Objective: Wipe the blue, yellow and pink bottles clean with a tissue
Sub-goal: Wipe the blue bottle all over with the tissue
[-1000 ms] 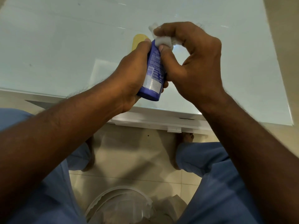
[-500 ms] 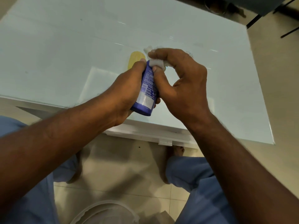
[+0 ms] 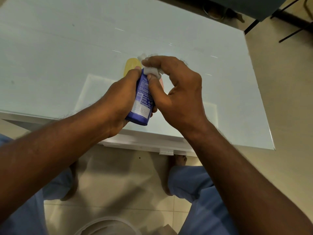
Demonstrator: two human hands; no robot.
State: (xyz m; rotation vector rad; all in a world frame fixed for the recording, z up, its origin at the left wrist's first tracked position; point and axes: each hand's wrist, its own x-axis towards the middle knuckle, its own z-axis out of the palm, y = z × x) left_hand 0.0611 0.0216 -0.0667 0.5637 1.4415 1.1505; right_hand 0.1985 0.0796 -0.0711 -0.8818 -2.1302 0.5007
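My left hand (image 3: pixel 118 100) grips the blue bottle (image 3: pixel 142 100) around its body and holds it tilted above the near edge of the glass table (image 3: pixel 67 48). A white tissue (image 3: pixel 151 69) is pinched in my right hand (image 3: pixel 177 92) and pressed against the bottle's top end. The yellow bottle (image 3: pixel 131 66) lies on the table just behind my left hand, mostly hidden. A sliver of the pink bottle (image 3: pixel 161 82) shows between my hands.
Dark chair legs (image 3: pixel 288 22) and a dark object stand past the table's far right corner. Below the table edge are my knees in blue trousers, bare feet on beige tiles, and a pale round bin rim (image 3: pixel 105 223).
The view has tilted up, so hands and bottle sit lower in frame. My right hand keeps rubbing the tissue on the bottle's top; the grip of both hands is the same.
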